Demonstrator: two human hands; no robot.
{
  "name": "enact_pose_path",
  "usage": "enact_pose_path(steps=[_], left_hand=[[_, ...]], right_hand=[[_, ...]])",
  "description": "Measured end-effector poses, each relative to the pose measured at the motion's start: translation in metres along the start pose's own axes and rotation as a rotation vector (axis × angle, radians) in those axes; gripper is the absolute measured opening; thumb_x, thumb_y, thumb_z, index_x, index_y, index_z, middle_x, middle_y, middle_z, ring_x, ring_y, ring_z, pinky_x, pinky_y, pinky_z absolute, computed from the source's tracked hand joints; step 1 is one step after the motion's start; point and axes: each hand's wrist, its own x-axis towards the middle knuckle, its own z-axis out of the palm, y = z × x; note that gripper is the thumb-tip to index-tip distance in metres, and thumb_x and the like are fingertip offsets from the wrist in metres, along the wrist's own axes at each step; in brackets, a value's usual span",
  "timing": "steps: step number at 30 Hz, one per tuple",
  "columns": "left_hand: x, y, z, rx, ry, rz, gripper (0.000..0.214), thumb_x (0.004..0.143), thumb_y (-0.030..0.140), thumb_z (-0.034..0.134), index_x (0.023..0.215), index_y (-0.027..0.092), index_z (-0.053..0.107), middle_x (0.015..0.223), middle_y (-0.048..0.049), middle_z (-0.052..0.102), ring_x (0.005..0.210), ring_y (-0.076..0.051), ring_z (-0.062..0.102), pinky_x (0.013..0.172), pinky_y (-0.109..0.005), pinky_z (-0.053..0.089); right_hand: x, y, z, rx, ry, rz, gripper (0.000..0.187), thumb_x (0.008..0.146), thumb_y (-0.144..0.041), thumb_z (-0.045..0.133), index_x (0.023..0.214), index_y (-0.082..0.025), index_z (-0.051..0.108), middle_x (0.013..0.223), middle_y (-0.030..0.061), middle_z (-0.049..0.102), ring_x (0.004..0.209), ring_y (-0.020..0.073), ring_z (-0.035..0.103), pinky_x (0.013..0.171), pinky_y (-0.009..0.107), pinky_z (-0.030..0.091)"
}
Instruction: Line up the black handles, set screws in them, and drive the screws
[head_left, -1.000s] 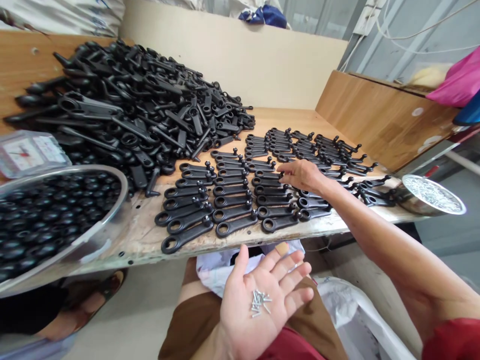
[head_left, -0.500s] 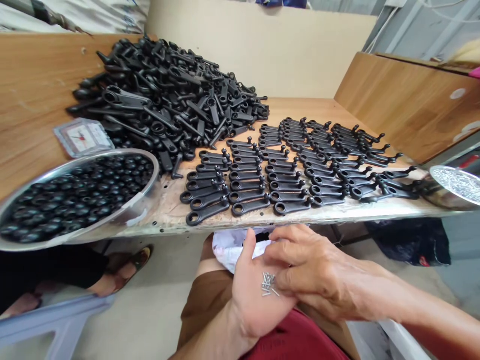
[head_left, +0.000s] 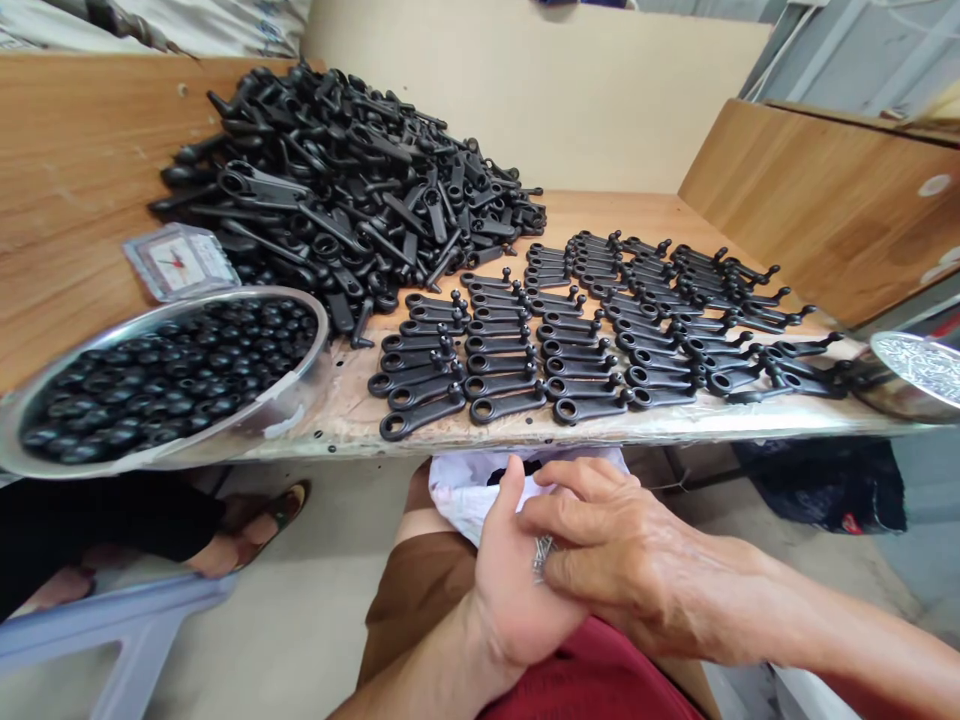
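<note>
My left hand (head_left: 510, 590) lies palm up over my lap, below the table's front edge, cupping several small silver screws (head_left: 541, 553). My right hand (head_left: 622, 550) rests on top of that palm, fingers curled and pinching among the screws. On the wooden table (head_left: 600, 215) above, rows of black plastic arms (head_left: 570, 340) with ring ends lie side by side. A big loose pile of the same black arms (head_left: 337, 190) covers the back left.
A metal bowl of black round caps (head_left: 157, 375) sits at the left edge, a small clock (head_left: 180, 262) behind it. A metal bowl of screws (head_left: 911, 370) stands at the right. Wooden boards wall the sides. Another person's sandalled foot (head_left: 255, 525) and a plastic stool (head_left: 112, 620) lie below left.
My right hand left the rows of arms on the table and came down onto my left palm, covering most of the screws. The view shifted slightly left.
</note>
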Motion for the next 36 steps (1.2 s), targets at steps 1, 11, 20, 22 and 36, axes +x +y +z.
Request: enact_pose_path(steps=[1,11,20,22,36], left_hand=[[0.0,0.001,0.0,0.006,-0.008,0.002,0.046,0.085,0.054,0.045,0.099,0.012,0.058,0.098,-0.0089,0.062,0.115,-0.028,0.047,0.1,-0.039,0.029],[0.01,0.016,-0.01,0.152,-0.175,-0.018,0.064,0.089,0.059,0.031,0.116,0.007,0.055,0.116,-0.0153,0.058,0.126,-0.027,0.037,0.107,-0.04,0.019],[0.025,0.028,-0.012,0.062,-0.018,-0.061,0.053,0.084,0.053,0.048,0.113,0.009,0.059,0.118,-0.0142,0.059,0.115,-0.029,0.047,0.097,-0.042,0.034],[0.029,0.03,-0.014,0.044,-0.016,-0.085,0.053,0.083,0.052,0.052,0.112,0.008,0.059,0.118,-0.0153,0.059,0.115,-0.029,0.047,0.097,-0.043,0.034],[0.038,0.042,-0.022,0.008,-0.032,-0.097,0.058,0.085,0.056,0.048,0.115,0.007,0.058,0.12,-0.0157,0.058,0.119,-0.03,0.043,0.098,-0.043,0.033]], right_hand=[[0.0,0.001,0.002,-0.022,-0.021,-0.018,0.009,0.073,-0.016,0.057,0.068,-0.02,0.063,0.106,0.0035,0.064,0.103,0.0247,0.053,0.091,0.039,0.044],[0.005,0.011,-0.001,-0.112,-0.023,-0.096,0.017,0.08,-0.025,0.054,0.065,-0.021,0.06,0.107,0.0016,0.064,0.091,0.0214,0.056,0.084,0.035,0.048],[0.014,0.108,-0.052,-0.068,0.56,0.279,0.014,0.079,-0.019,0.055,0.067,-0.02,0.062,0.101,0.0059,0.066,0.096,0.02,0.058,0.088,0.034,0.044],[0.025,0.141,-0.062,-0.088,0.636,0.448,0.01,0.073,-0.018,0.059,0.064,-0.019,0.063,0.098,0.0045,0.066,0.094,0.0207,0.059,0.088,0.034,0.043],[0.052,0.204,-0.052,-0.137,0.456,0.572,0.007,0.061,-0.015,0.058,0.055,-0.016,0.061,0.08,0.0035,0.066,0.089,0.0207,0.061,0.078,0.027,0.043]])
